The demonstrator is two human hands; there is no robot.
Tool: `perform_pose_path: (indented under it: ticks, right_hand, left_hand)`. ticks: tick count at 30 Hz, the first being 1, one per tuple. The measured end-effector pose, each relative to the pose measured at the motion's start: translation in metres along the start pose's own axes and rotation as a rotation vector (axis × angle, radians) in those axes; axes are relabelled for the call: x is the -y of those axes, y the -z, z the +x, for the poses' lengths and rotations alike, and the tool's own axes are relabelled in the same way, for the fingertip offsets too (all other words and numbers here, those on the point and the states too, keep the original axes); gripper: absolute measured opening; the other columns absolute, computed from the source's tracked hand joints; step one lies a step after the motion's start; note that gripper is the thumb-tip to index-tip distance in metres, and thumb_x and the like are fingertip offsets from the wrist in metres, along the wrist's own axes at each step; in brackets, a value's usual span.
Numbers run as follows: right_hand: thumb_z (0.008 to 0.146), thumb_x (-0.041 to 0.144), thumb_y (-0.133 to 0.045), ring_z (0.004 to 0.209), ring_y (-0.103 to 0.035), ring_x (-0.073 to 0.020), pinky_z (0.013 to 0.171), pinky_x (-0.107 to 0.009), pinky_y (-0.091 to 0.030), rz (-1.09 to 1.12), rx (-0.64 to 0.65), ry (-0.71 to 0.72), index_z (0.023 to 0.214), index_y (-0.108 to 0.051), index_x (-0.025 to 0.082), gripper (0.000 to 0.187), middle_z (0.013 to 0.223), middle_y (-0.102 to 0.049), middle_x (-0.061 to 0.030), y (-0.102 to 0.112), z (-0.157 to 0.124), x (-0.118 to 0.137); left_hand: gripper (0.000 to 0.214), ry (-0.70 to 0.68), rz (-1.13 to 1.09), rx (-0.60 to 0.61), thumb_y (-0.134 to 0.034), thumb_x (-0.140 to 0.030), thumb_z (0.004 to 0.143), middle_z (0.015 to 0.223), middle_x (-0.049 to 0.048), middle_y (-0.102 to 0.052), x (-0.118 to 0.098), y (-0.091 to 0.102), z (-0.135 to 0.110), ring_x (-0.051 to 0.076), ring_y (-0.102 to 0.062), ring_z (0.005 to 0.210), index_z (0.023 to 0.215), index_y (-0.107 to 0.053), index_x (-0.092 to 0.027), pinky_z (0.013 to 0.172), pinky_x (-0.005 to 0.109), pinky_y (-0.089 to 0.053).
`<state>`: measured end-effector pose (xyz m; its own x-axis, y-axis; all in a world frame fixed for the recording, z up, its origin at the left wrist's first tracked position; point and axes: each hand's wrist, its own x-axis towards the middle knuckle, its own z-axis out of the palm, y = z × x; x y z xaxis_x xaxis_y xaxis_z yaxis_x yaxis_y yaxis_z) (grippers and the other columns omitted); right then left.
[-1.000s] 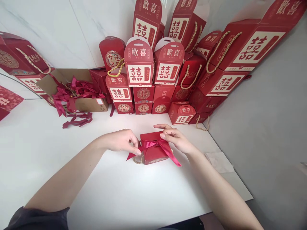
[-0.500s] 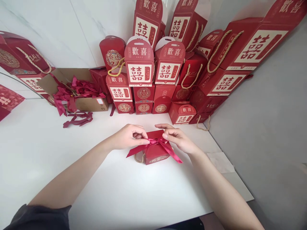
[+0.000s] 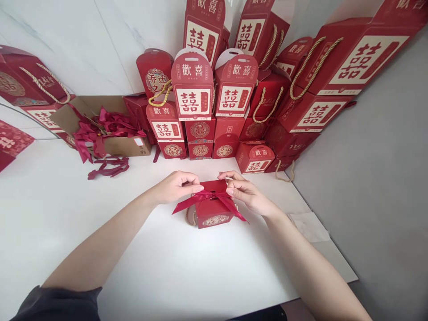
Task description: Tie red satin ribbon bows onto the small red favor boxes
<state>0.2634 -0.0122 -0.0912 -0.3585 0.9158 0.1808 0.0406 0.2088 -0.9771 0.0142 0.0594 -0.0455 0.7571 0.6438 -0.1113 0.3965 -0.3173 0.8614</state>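
Right of the cardboard carton (image 3: 129, 147), and nearer the wearer, a small red box (image 3: 214, 213) sits on the white table (image 3: 150, 258). Gold medallion on its front panel; red ribbon (image 3: 213, 195) knotted across the top, one tail slanting out to each side. Rope handle (image 3: 190, 217) hangs at the box's carton-side edge.

Left hand (image 3: 179, 185): the one closer to the carton, thumb and fingertips pinched on the ribbon just beside the knot. Right hand (image 3: 245, 191): farther from the carton, thumb and a bent finger clamped on the ribbon past the knot, index finger held out free. Hands apart, knot between them.

Inside the carton: tangled ribbons (image 3: 118, 122), some spilling over its rim. Just in front of it, dark red strips (image 3: 109, 168) lie on the table. Right of the carton, stacked red boxes (image 3: 194, 102), many with rope handles. Farther right, a white sheet (image 3: 310, 226) lies flat.
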Motion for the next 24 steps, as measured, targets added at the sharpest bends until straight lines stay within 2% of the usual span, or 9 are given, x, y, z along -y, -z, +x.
perform_pose_path:
  ticks: [5,7,9,11,13,16,17,21,24]
  right_hand:
    - [0.091,0.046,-0.058,0.127,-0.045,-0.0252,0.106,-0.037,-0.036,-0.032,-0.045,0.019,0.066,-0.058,0.019,0.037,0.115,-0.052,-0.0071,0.000,0.002,-0.002]
    - [0.090,0.049,-0.059,0.120,-0.050,-0.0240,0.102,-0.037,-0.041,-0.042,-0.091,-0.010,0.080,-0.063,0.022,0.029,0.116,-0.055,-0.0067,0.002,0.002,0.000]
    - [0.089,0.053,-0.057,0.109,-0.057,-0.0222,0.093,-0.036,-0.046,-0.098,-0.169,-0.064,0.098,-0.062,0.025,0.029,0.114,-0.060,-0.0059,0.006,0.000,0.005]
    - [0.091,0.058,-0.051,0.092,-0.062,-0.0206,0.083,-0.034,-0.049,-0.200,-0.222,-0.163,0.096,-0.063,0.023,0.037,0.097,-0.066,-0.0054,0.012,-0.003,0.010]
    - [0.091,0.064,-0.043,0.070,-0.064,-0.0188,0.069,-0.032,-0.050,-0.234,-0.173,-0.322,0.078,-0.064,0.018,0.052,0.074,-0.067,-0.0056,0.016,-0.006,0.015]
    - [0.088,0.072,-0.037,0.049,-0.062,-0.0163,0.051,-0.028,-0.046,-0.075,-0.053,-0.532,0.070,-0.064,0.016,0.065,0.059,-0.067,-0.0072,0.013,-0.006,0.015]
    - [0.087,0.073,-0.038,0.046,-0.061,-0.0157,0.047,-0.026,-0.044,-0.009,-0.055,-0.560,0.070,-0.063,0.015,0.065,0.058,-0.067,-0.0074,0.011,-0.005,0.014]
    - [0.085,0.067,-0.051,0.045,-0.060,-0.0125,0.043,-0.022,-0.043,0.198,-0.118,-0.475,0.072,-0.057,0.017,0.052,0.056,-0.065,-0.0028,0.001,0.000,0.008]
    - [0.086,0.057,-0.059,0.049,-0.060,-0.0115,0.047,-0.022,-0.046,0.167,-0.091,-0.329,0.078,-0.056,0.019,0.039,0.064,-0.066,-0.0005,0.001,-0.001,0.008]
  left_hand:
    - [0.038,0.019,0.034,-0.006,-0.057,-0.045,0.086,0.058,-0.0046,-0.041,-0.001,0.002,0.000,0.008,-0.034,0.055,0.064,-0.053,-0.015,0.054,0.023,-0.028]
    - [0.037,0.035,0.018,-0.027,-0.058,-0.045,0.086,0.059,-0.0037,-0.046,-0.002,0.005,-0.001,0.009,-0.039,0.056,0.064,-0.056,-0.015,0.055,0.023,-0.032]
    - [0.035,0.047,-0.015,-0.044,-0.059,-0.044,0.086,0.063,-0.0011,-0.056,-0.003,0.010,-0.002,0.010,-0.048,0.061,0.067,-0.061,-0.014,0.059,0.023,-0.038]
    - [0.034,0.063,-0.057,-0.052,-0.060,-0.044,0.086,0.068,0.0016,-0.062,-0.005,0.015,-0.003,0.011,-0.053,0.063,0.070,-0.064,-0.014,0.060,0.024,-0.041]
    - [0.036,0.098,-0.067,-0.061,-0.061,-0.045,0.086,0.059,0.0001,-0.058,-0.007,0.019,-0.005,0.009,-0.049,0.054,0.068,-0.063,-0.014,0.053,0.022,-0.037]
    - [0.041,0.152,-0.036,-0.052,-0.059,-0.047,0.086,0.045,-0.0051,-0.041,-0.007,0.020,-0.007,0.005,-0.032,0.041,0.063,-0.061,-0.014,0.042,0.022,-0.024]
    - [0.041,0.159,-0.038,-0.037,-0.058,-0.047,0.087,0.045,-0.0051,-0.041,-0.006,0.019,-0.006,0.005,-0.031,0.041,0.063,-0.062,-0.014,0.042,0.021,-0.023]
    - [0.037,0.138,-0.099,0.025,-0.059,-0.046,0.087,0.064,0.0019,-0.066,-0.002,0.017,-0.004,0.008,-0.052,0.052,0.070,-0.066,-0.014,0.051,0.021,-0.039]
    - [0.035,0.130,-0.099,0.022,-0.065,-0.046,0.083,0.069,0.0034,-0.069,0.000,0.018,-0.003,0.013,-0.062,0.066,0.069,-0.064,-0.014,0.062,0.024,-0.047]
